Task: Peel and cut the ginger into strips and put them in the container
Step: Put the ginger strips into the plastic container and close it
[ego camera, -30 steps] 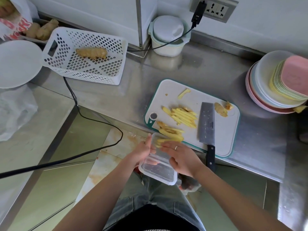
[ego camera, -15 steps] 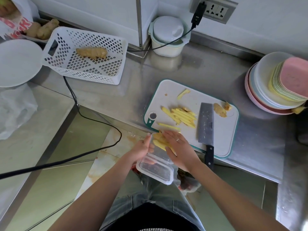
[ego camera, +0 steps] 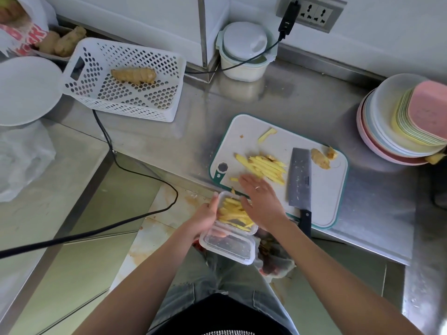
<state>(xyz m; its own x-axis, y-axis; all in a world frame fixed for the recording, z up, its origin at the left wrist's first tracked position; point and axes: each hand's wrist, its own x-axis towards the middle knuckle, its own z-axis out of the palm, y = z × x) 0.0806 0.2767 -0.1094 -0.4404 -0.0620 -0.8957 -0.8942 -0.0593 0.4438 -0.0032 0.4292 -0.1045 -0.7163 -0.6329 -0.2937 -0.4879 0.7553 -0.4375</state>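
My left hand (ego camera: 204, 217) grips a clear plastic container (ego camera: 229, 247) below the counter's front edge, just under the near left corner of the white cutting board (ego camera: 321, 204). Several yellow ginger strips (ego camera: 233, 212) lie in the container's far end. My right hand (ego camera: 260, 201) lies flat with straight fingers over the board's near edge, fingertips close to a pile of cut ginger strips (ego camera: 266, 166). A cleaver (ego camera: 300, 180) lies flat on the board to the right of that pile. Two ginger offcuts (ego camera: 320, 158) sit beyond the blade.
A white perforated basket (ego camera: 123, 78) holds a whole ginger root (ego camera: 133, 75) at the back left. A lidded white tub (ego camera: 244, 52) stands by the wall socket. Stacked plates (ego camera: 401, 122) crowd the right. A black cable (ego camera: 106, 139) trails off the counter's left side.
My right hand swept a batch of strips off the board's edge into the container, then moved forward onto the board. The container stayed under the edge in my left hand.
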